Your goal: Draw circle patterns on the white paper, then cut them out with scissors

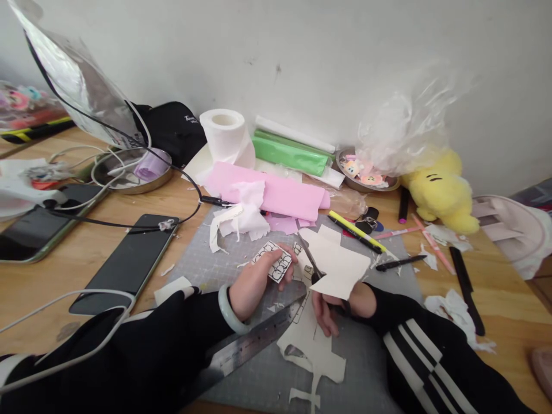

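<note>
My left hand (pixel 254 282) is closed on a small white paper piece with black rounded outlines drawn on it (pixel 279 267). Just right of it, my right hand (pixel 325 313) grips a pair of scissors (pixel 311 260), its blades pointing up and away. A blank sheet of white paper (pixel 338 259) covers part of that hand and the scissor handles; whether the fingers also hold it, I cannot tell. Below the hands, a metal ruler (pixel 254 339) slants across the grey cutting mat (pixel 241 382). Cut paper scraps (pixel 317 339) with drawn lines lie beside it.
Behind the mat lie pink sheets (pixel 271 192), a white paper roll (pixel 224 135) and a green pack (pixel 291 152). Pens, including a yellow marker (pixel 356 231), lie to the right near a yellow plush toy (pixel 442 192). Phones (pixel 125 264) and cables occupy the left.
</note>
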`<state>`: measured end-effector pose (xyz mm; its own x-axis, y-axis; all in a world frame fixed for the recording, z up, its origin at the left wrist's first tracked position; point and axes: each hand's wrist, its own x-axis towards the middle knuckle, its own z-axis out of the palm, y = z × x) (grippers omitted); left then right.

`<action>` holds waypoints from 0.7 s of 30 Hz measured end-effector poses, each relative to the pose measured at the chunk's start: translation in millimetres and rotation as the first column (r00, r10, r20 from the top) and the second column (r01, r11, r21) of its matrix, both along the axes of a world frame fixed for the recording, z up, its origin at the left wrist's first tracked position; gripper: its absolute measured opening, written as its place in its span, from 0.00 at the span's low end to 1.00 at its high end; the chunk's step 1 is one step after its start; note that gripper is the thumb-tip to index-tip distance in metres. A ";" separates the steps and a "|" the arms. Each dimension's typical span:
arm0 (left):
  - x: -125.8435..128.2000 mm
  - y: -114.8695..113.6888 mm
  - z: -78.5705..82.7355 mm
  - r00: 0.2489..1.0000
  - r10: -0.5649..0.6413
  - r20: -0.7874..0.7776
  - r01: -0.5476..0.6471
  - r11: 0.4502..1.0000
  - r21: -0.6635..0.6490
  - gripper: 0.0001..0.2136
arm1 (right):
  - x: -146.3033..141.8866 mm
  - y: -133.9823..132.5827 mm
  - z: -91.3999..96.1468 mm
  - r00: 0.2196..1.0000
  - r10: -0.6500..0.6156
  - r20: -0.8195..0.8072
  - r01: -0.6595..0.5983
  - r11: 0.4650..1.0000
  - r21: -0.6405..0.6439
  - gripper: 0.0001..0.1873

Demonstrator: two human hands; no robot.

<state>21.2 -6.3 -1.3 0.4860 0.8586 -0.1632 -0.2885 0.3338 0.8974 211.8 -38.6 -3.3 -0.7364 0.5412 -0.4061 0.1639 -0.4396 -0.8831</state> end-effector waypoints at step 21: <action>1.2 -2.8 3.2 0.985 0.049 -0.165 -0.038 0.997 0.074 0.13 | -3.5 -7.2 -1.9 0.940 -0.184 -0.289 0.192 0.981 0.002 0.28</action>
<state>22.4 -9.1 1.9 0.4190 0.8905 -0.1773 -0.1463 0.2590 0.9547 208.3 -45.8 -5.2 -0.7027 0.6895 -0.1754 -0.1803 -0.4111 -0.8936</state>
